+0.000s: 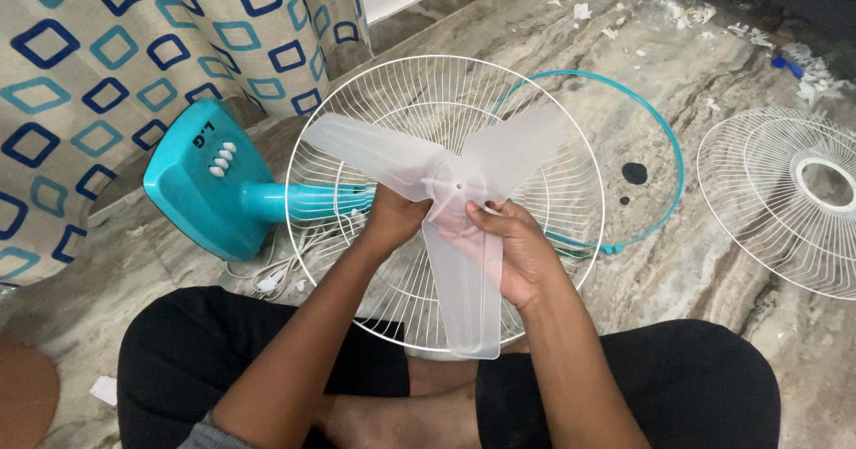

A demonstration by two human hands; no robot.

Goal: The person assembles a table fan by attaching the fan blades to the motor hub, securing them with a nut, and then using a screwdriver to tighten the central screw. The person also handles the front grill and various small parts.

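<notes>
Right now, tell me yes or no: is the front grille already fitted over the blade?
No: the second grille lies apart on the floor, and both hands, left hand and right hand, hold the uncovered blade.

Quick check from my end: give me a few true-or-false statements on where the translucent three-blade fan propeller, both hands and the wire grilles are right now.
1. Both hands grip the translucent three-blade fan propeller near its hub. True: left hand, right hand.
2. The propeller lies flat on the marble floor. False: it is held over the white wire rear grille on the fan.
3. A second white wire grille lies on the floor to the right. True.
4. The teal fan base has black buttons. False: they are white.
5. The teal plastic ring is clipped round the right-hand grille. False: it lies behind the fan's grille.
</notes>
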